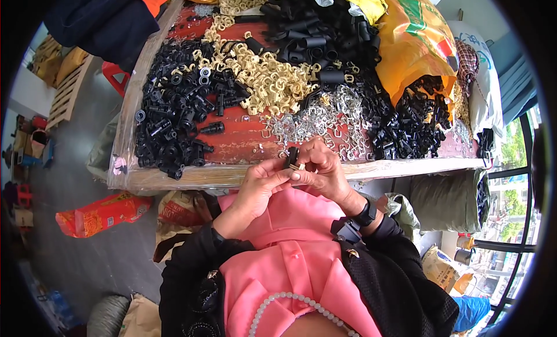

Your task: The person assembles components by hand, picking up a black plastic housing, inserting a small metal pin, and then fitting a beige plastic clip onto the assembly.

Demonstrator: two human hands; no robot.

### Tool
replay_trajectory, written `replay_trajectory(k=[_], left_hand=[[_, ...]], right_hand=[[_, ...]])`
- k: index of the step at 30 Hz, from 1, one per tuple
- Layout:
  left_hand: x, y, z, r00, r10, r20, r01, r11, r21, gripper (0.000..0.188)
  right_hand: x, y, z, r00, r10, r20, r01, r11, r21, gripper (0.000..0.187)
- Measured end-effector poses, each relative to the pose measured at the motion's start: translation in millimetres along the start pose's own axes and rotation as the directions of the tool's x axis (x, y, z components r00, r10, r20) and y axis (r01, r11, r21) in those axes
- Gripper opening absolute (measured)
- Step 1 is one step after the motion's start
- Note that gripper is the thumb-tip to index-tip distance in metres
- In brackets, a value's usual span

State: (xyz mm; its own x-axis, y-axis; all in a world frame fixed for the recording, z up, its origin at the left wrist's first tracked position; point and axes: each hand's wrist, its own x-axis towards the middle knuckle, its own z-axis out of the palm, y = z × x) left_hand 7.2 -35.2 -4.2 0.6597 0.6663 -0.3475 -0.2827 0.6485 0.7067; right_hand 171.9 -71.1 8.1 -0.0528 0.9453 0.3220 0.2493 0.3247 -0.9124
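Note:
Just off the front edge of the red table point(243, 141), my two hands meet over my lap. My left hand point(261, 180) pinches a small black plastic part point(292, 155) from the left, fingers closed on it. From the right, my right hand point(325, 168) holds a small cream-coloured clip point(297, 167) against that part. The fingertips cover much of both pieces, so how they fit together cannot be made out. Nearest beyond my hands lies a heap of silvery wire clips point(325, 119). Cream clips point(270, 81) are piled behind and to the left.
Black fittings point(174, 105) are heaped on the table's left, black tubes point(313, 44) at the back. An orange bag point(412, 41) spills small black pieces point(406, 128) on the right. A wooden rim point(232, 177) borders the front. A red bag point(104, 214) lies on the floor.

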Motion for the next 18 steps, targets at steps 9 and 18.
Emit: replay_trajectory(k=[9, 18], left_hand=[[11.3, 0.8, -9.9, 0.999, -0.039, 0.003, 0.039, 0.998, -0.045, 0.023], [4.1, 3.3, -0.3, 0.998, -0.064, 0.021, 0.064, 0.998, -0.016, 0.021]], right_hand=[[29.4, -2.9, -17.7, 0.97, 0.056, 0.239, -0.01, 0.982, -0.188, 0.024], [34.6, -6.3, -25.7, 0.909, 0.018, 0.416, 0.073, 0.977, -0.202, 0.023]])
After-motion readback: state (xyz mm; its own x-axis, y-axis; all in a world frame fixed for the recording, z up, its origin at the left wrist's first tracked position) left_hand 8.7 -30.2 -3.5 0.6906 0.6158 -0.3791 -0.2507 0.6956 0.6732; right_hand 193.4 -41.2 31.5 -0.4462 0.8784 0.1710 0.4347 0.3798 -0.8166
